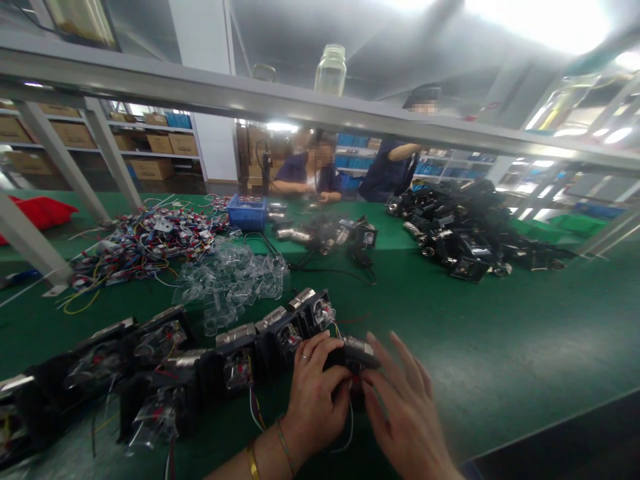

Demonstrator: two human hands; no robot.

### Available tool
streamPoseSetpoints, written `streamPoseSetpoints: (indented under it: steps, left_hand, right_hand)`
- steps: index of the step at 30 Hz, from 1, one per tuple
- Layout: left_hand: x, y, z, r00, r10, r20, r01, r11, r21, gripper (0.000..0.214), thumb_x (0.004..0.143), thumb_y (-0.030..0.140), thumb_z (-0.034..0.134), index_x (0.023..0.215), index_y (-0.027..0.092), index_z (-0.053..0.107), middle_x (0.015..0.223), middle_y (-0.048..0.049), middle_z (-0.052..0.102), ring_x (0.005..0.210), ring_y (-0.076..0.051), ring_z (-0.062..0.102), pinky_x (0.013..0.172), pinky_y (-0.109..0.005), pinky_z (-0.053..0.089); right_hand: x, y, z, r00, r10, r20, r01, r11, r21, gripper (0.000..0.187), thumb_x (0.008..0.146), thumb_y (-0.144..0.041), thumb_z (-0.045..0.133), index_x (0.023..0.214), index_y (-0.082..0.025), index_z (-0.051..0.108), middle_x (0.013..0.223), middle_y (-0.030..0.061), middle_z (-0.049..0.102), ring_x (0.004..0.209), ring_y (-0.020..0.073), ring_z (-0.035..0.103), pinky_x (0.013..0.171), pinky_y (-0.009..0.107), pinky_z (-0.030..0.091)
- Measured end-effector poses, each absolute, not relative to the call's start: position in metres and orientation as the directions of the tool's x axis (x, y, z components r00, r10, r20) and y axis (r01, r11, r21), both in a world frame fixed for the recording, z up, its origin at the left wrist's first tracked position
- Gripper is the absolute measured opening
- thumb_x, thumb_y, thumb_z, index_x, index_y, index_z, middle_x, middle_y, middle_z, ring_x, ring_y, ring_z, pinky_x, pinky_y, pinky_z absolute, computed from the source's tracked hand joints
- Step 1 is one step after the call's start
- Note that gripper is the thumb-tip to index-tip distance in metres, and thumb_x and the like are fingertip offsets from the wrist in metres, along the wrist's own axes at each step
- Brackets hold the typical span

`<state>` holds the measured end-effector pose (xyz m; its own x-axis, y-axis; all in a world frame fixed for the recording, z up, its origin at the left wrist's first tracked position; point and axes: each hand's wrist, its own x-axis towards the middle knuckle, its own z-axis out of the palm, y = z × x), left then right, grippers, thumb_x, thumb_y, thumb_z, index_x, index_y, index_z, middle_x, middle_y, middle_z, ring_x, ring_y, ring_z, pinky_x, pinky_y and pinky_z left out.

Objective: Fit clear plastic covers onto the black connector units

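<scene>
My left hand [317, 383] is closed around a small black housing [367, 358] with a metal cylindrical connector [356, 345] along its top. My right hand [407, 407] meets the same housing from the right, its thumb and forefinger pinched at the near edge; the other fingers stretch out and are blurred. A bit of red shows between the fingertips, and a thin white wire hangs below. What the fingertips press on is mostly hidden. To the left stands a row of similar black housings [239, 367] with metal connectors, clear plastic parts and loose wires.
Clear plastic covers [235, 277] lie in a heap behind the row. Beyond are a pile of wired parts [150, 240], a blue bin [247, 213] and a heap of black housings [465, 227]. A metal shelf rail [280, 97] crosses overhead. Two people [313, 170] are across the bench.
</scene>
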<state>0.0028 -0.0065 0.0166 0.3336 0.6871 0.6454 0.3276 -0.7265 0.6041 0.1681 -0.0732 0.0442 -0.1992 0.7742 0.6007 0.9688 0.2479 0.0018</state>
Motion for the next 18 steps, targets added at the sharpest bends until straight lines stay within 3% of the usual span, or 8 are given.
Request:
streamPoseSetpoints:
  steps: [4, 12, 18]
  left_hand:
    - [0.003, -0.006, 0.016, 0.351, 0.703, 0.618, 0.319, -0.711, 0.627, 0.019, 0.080, 0.009, 0.061, 0.088, 0.023, 0.070, 0.126, -0.0063, 0.059, 0.125, -0.031, 0.048, 0.104, -0.056, 0.042]
    - [0.003, -0.004, 0.014, 0.310, 0.676, 0.669, 0.299, -0.737, 0.606, 0.021, 0.084, 0.010, 0.063, 0.087, 0.028, 0.073, 0.127, -0.0028, 0.060, 0.126, -0.030, 0.047, 0.102, -0.055, 0.042]
    - [0.003, -0.005, 0.015, 0.326, 0.677, 0.660, 0.303, -0.736, 0.606, 0.022, 0.084, 0.010, 0.062, 0.088, 0.028, 0.074, 0.127, -0.0031, 0.060, 0.124, -0.030, 0.047, 0.103, -0.056, 0.042]
  right_hand:
    - [0.176, -0.078, 0.038, -0.192, 0.729, 0.657, 0.968, 0.252, 0.002, 0.018, 0.096, -0.016, 0.054, 0.103, -0.021, 0.069, 0.145, 0.0127, 0.058, 0.143, 0.0397, 0.038, 0.101, 0.056, 0.040]
    - [0.183, -0.092, 0.033, -0.260, 0.721, 0.642, 0.965, 0.219, 0.145, 0.034, 0.092, -0.012, 0.055, 0.119, -0.026, 0.070, 0.146, 0.0114, 0.058, 0.149, 0.0397, 0.030, 0.103, 0.056, 0.038]
    - [0.179, -0.086, 0.049, -0.299, 0.748, 0.592, 0.954, 0.220, 0.203, 0.028, 0.093, -0.013, 0.053, 0.106, -0.027, 0.073, 0.146, 0.0081, 0.060, 0.151, 0.0391, 0.024, 0.105, 0.057, 0.034]
